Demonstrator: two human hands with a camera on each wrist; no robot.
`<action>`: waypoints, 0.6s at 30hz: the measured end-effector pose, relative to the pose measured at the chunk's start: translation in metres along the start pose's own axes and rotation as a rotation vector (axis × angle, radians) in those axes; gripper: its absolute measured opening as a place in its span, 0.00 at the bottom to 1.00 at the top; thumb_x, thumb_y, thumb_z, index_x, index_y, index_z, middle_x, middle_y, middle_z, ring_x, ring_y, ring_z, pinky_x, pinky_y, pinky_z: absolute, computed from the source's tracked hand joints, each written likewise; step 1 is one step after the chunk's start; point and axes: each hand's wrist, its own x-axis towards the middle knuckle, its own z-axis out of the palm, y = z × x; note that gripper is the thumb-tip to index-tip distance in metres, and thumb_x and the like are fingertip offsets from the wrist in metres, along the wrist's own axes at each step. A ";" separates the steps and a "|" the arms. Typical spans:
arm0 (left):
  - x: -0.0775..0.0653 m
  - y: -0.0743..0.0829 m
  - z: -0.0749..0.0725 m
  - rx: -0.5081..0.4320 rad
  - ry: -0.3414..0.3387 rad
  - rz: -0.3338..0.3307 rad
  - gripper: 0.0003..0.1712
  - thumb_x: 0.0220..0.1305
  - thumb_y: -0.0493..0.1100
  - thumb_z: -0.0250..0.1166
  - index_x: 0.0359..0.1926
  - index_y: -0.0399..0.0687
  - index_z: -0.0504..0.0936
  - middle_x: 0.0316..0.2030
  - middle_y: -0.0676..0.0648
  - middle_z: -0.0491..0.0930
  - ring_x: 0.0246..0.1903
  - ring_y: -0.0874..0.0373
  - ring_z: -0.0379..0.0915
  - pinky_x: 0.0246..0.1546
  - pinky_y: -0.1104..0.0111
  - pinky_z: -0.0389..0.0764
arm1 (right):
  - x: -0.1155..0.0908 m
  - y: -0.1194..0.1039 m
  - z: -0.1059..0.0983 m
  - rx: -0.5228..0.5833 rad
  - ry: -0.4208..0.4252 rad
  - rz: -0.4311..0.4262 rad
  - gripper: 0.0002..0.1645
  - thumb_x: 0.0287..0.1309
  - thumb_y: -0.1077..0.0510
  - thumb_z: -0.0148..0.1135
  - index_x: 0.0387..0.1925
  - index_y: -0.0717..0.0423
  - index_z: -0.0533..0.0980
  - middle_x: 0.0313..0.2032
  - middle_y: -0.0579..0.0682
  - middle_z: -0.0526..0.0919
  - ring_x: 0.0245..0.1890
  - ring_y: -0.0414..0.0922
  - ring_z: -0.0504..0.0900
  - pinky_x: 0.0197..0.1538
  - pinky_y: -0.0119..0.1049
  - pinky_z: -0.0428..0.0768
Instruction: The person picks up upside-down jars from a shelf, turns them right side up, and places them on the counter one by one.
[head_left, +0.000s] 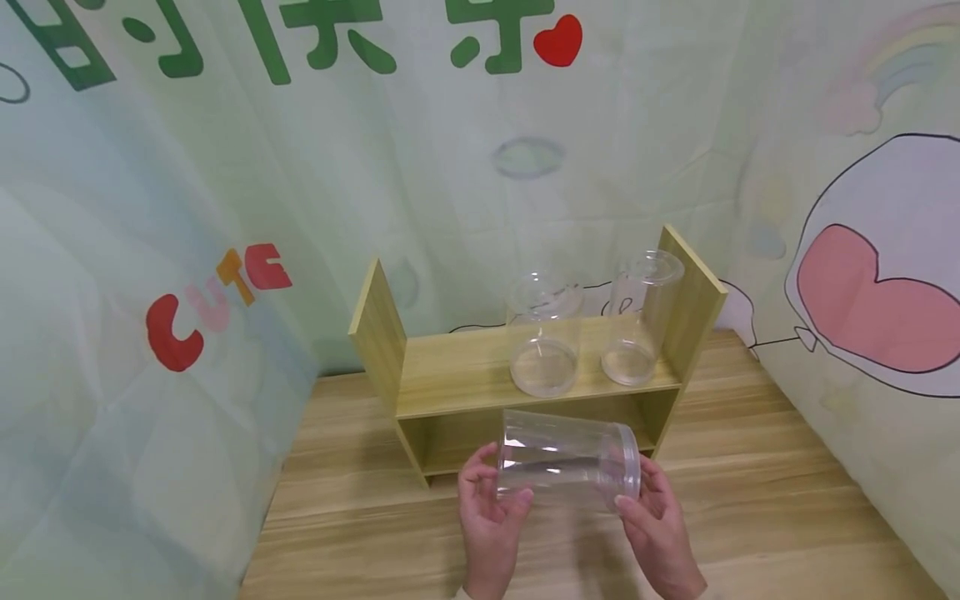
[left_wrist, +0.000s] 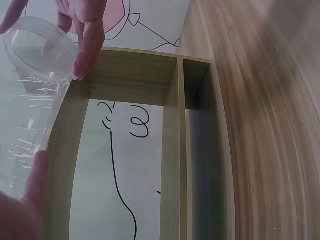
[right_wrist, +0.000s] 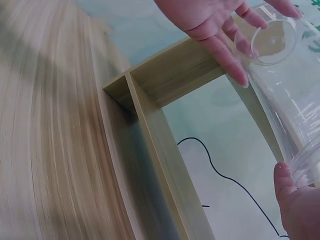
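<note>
A clear plastic jar (head_left: 562, 462) lies on its side in the air, in front of the small wooden shelf. My left hand (head_left: 491, 525) holds its plain end, at the left. My right hand (head_left: 660, 525) grips the other end, around a thick clear rim; I cannot tell whether that is a lid. In the left wrist view the jar (left_wrist: 35, 110) fills the left side, with the right hand (left_wrist: 90, 30) at its far end. From the right wrist, the jar (right_wrist: 295, 85) appears at upper right, between both hands.
The two-level wooden shelf (head_left: 457, 371) stands on a wood-grain table (head_left: 360, 533). On its upper board are a wider clear jar (head_left: 545, 367) and a narrower clear jar (head_left: 630, 362), both upright. Printed cloth (head_left: 360, 183) hangs behind and at the sides.
</note>
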 end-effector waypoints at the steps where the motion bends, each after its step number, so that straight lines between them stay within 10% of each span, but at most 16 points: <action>1: 0.000 0.000 0.000 0.004 -0.005 -0.008 0.22 0.48 0.20 0.58 0.42 0.24 0.56 0.56 0.27 0.53 0.56 0.46 0.62 0.34 0.64 0.79 | 0.000 0.000 -0.001 0.009 0.001 0.003 0.29 0.53 0.79 0.41 0.57 0.60 0.60 0.58 0.55 0.66 0.55 0.47 0.68 0.56 0.38 0.69; 18: -0.005 -0.003 -0.002 -0.017 -0.037 -0.088 0.23 0.49 0.21 0.58 0.44 0.26 0.57 0.58 0.31 0.53 0.57 0.44 0.61 0.34 0.60 0.79 | -0.003 -0.002 -0.009 0.004 -0.013 0.004 0.27 0.51 0.79 0.42 0.54 0.62 0.62 0.54 0.56 0.68 0.53 0.48 0.69 0.55 0.38 0.69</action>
